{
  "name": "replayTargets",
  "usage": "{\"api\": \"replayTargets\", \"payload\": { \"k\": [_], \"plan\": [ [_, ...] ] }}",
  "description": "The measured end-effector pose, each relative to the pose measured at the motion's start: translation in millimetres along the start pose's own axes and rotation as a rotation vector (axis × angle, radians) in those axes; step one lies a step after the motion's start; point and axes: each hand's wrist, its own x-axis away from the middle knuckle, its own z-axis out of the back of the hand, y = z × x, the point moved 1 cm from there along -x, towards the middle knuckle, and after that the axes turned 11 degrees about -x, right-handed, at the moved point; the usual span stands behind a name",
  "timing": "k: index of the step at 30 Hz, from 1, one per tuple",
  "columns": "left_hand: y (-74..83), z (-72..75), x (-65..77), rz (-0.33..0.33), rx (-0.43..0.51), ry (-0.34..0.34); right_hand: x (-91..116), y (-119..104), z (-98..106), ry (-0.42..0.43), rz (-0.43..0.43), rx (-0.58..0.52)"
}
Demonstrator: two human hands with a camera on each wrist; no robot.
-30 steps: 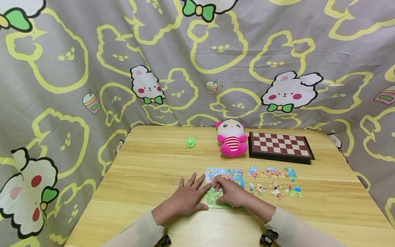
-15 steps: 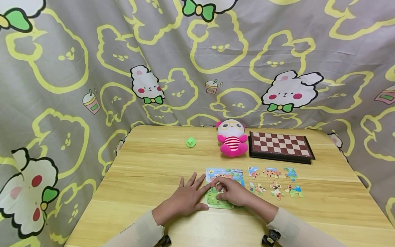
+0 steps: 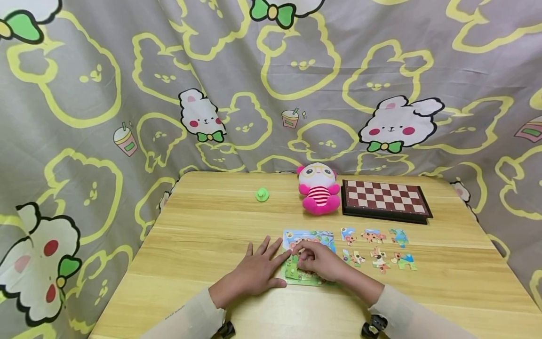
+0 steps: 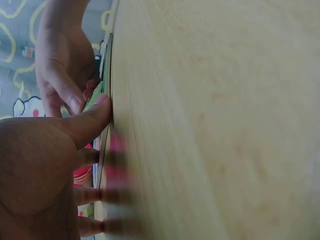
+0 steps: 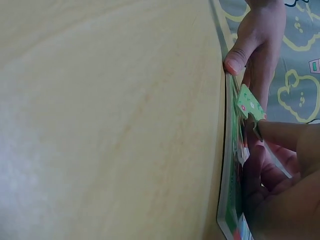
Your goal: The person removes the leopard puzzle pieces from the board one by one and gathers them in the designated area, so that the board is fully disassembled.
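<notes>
In the head view my left hand (image 3: 256,270) lies with spread, straight fingers at the left edge of a jigsaw puzzle board (image 3: 311,283). Its thumb and index finger touch the board's edge. My right hand (image 3: 319,260) is over the board and pinches a green puzzle piece (image 3: 292,270). The right wrist view shows this puzzle piece (image 5: 251,103), green with small flowers, tilted up from the board (image 5: 223,220). My right fingers hide much of the puzzle picture.
Several loose puzzle pieces (image 3: 378,258) lie in two rows to the right. Farther back are a green duck toy (image 3: 262,195), a pink panda plush (image 3: 318,190) and a folded chessboard (image 3: 385,200). A patterned curtain (image 3: 245,61) surrounds the wooden table (image 3: 203,221).
My right hand has raised and tilted the green puzzle piece at the board's lower left, shifting slightly right. My left hand stays in place.
</notes>
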Motion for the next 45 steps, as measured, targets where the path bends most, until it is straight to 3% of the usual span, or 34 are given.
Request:
{"api": "replayTargets", "payload": {
  "k": [7, 27, 45],
  "plan": [
    [0.3, 1.9, 0.1, 0.002, 0.0, 0.001, 3.1, -1.6, 2.4, 0.017, 0.004, -0.077],
    [0.7, 2.7, 0.3, 0.0, 0.015, 0.005, 16.4, -2.6, 17.7, 0.075, -0.032, -0.098],
    [0.9, 1.9, 1.1, -0.002, 0.021, 0.014, 44.8, 7.5, 40.7, 0.109, -0.016, -0.023]
  ]
}}
